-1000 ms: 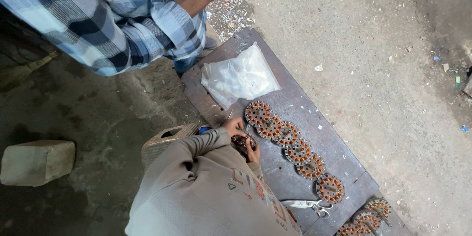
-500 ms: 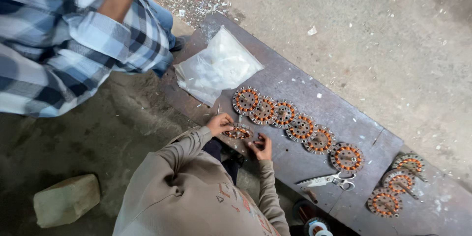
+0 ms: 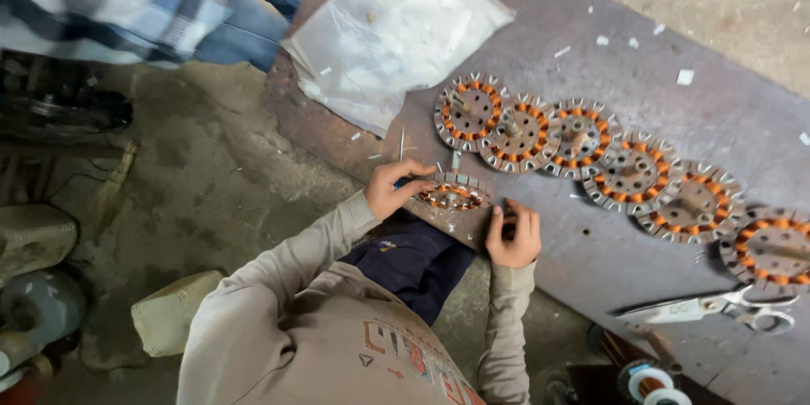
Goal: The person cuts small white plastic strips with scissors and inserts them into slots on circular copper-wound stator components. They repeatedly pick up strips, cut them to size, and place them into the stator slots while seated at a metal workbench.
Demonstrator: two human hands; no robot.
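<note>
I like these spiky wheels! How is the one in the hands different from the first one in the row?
The held wheel is tipped up at the bench edge, pinched by the left hand; the row wheel lies flat. The held wheel stands alone; the row wheel overlaps its neighbour. Both are toothed grey metal with orange coils.

My left hand [image 3: 390,188] curls, fingertips pinching at the near rim of the stator [image 3: 452,195]. My right hand [image 3: 513,236] rests just right of the stator, fingers bent, both sleeved forearms reaching forward.
</note>
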